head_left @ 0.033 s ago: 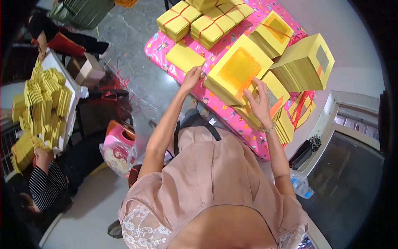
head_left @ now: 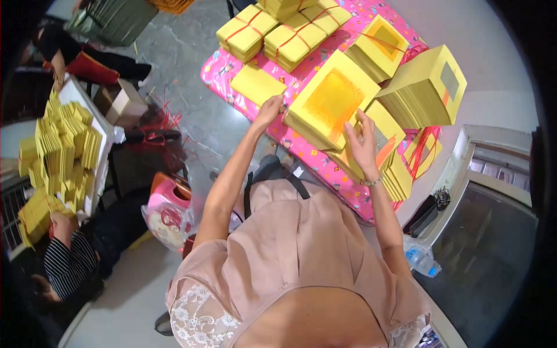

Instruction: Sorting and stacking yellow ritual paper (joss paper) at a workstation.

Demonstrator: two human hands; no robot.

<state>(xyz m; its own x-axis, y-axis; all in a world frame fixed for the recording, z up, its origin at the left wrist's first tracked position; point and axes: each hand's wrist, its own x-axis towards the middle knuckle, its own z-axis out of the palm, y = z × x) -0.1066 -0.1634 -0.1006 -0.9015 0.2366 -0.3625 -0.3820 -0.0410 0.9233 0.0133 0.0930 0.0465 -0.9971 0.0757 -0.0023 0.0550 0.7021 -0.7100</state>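
Note:
A thick stack of yellow paper with an orange square on top point(head_left: 333, 98) sits tilted on a table with a pink patterned cover point(head_left: 217, 69). My left hand point(head_left: 268, 110) grips the stack's left corner. My right hand point(head_left: 362, 142) presses against its near right side, fingers spread along the edge. Under and beside the stack lie more yellow stacks point(head_left: 394, 174). A flat yellow pile point(head_left: 255, 84) lies just beyond my left hand.
Bundles tied with red string point(head_left: 246, 29) and a tall loose stack point(head_left: 429, 87) fill the far side of the table. Red strings point(head_left: 423, 151) hang at its right edge. Another person in a striped sleeve point(head_left: 67, 261) works at a tray of folded yellow papers point(head_left: 64, 145). A water bottle point(head_left: 420, 258) stands at right.

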